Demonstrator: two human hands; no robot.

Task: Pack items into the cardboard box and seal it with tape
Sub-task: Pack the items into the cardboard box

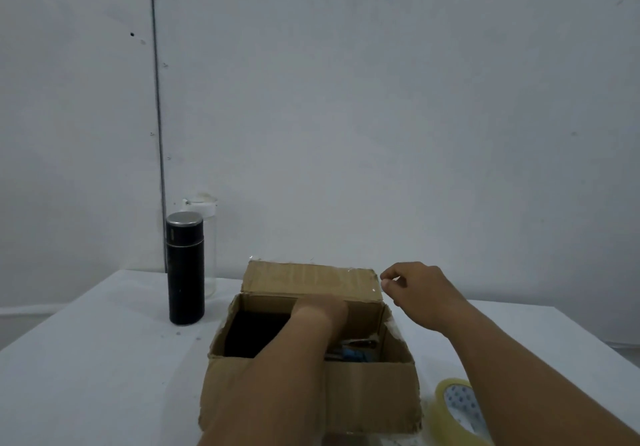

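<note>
The open cardboard box (pixel 367 393) stands on the white table, its back flap (pixel 308 277) raised. My left hand (pixel 320 310) reaches down into the box, and its fingers are hidden inside. A black item (pixel 252 331) lies in the box's left half, and a blue item (pixel 356 354) shows at the right beside my forearm. My right hand (pixel 415 289) hovers by the back flap's right corner, fingers loosely curled and holding nothing that I can see. A roll of clear tape (pixel 457 407) lies on the table right of the box, partly under my right forearm.
A black flask (pixel 185 269) with a silver cap stands left of the box, with a clear bottle (pixel 207 237) with a white lid behind it. The white table (pixel 104 359) ends at a grey wall close behind the box.
</note>
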